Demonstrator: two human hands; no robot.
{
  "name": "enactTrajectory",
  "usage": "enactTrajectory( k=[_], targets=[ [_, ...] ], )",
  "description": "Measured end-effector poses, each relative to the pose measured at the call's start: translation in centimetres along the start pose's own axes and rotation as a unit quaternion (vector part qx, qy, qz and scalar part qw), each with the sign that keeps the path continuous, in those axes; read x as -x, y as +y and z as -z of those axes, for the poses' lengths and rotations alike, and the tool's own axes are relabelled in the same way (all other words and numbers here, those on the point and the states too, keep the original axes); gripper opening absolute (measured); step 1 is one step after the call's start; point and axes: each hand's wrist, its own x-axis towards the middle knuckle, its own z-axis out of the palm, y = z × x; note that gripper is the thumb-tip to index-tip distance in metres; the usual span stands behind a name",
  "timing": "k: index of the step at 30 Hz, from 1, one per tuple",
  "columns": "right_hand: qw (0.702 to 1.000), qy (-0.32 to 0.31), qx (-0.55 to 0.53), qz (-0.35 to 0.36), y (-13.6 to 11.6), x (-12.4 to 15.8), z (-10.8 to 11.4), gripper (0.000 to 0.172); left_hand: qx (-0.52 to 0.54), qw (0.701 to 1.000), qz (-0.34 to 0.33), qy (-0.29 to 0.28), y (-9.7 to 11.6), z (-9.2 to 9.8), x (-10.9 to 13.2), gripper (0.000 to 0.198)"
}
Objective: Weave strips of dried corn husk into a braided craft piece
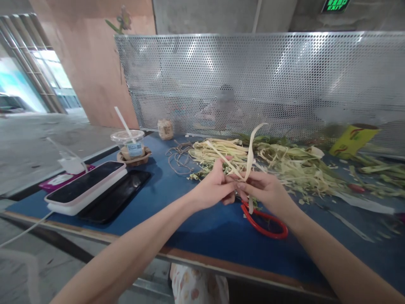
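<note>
Pale strips of dried husk (250, 154) stick up from between my two hands, one curved at its tip and one slanting to the left. My left hand (217, 183) is closed, its fingertips pinching the strips near their base. Touching it from the right, my right hand (267, 190) pinches the same strips between thumb and fingers, and a short end hangs below. Red-handled scissors (268, 230) lie on the blue table (202, 228) just under my right hand; their blades are hidden. Behind my hands is a pile of pale husks (221, 150) with green sprigs.
At the left are a phone on a white box (87, 183), a black tablet-like object (115, 198) and a lidded cup (131, 145) with a straw. More husks (297, 164), a yellow container (352, 141) and a perforated metal screen (253, 80) stand beyond; a person shows behind it.
</note>
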Motion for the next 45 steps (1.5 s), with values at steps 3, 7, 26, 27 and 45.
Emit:
enactTrajectory(
  k=[3, 7, 26, 27, 45],
  targets=[
    [0.998, 0.056, 0.042, -0.007, -0.3, 0.0, -0.1, 0.021, -0.031, 0.999, 0.021, -0.005, 0.0, 0.1, 0.1, 0.055],
    [0.991, 0.116, 0.07, -0.015, -0.6, 0.0, -0.1, 0.019, -0.019, 0.998, 0.042, -0.054, -0.1, 0.0, 0.4, 0.062],
    [0.992, 0.056, -0.09, -0.07, 0.2, 0.1, -0.3, 0.019, -0.177, 0.95, -0.183, 0.178, -1.0, 0.5, -0.5, 0.014],
    [0.991, 0.063, -0.095, -0.069, 0.3, 0.1, -0.3, 0.02, -0.184, 0.948, -0.187, 0.179, -0.9, 0.5, -0.4, 0.014],
    [0.951, 0.091, -0.261, -0.138, -0.3, -0.1, -0.7, 0.029, -0.15, 0.952, -0.205, 0.17, -0.1, 0.8, -0.3, 0.014]
  ],
)
